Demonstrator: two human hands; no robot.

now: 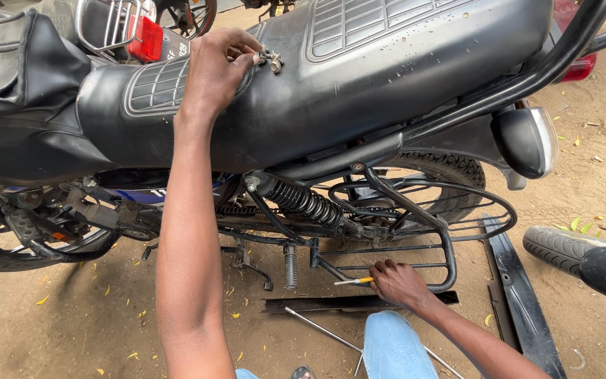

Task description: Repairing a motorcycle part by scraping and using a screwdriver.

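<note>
Left hand (215, 67) fingers pinch small metal fitting (271, 60) on motorcycle seat (359, 77); right hand (400, 282) fingers grip yellow-handled screwdriver (354, 281).

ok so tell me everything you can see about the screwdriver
The screwdriver is slim, with a yellow handle end and a thin metal shaft pointing left. It lies roughly level, low beside the motorcycle's black side guard, above the dirt ground. The right hand grips its handle; the tip touches nothing visible.

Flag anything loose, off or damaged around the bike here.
Small metal fasteners lie loose on the sloped black seat, beside the left hand. Black panels lie detached on the dirt. The right hand holds a yellow-handled screwdriver near the side guard.
</note>
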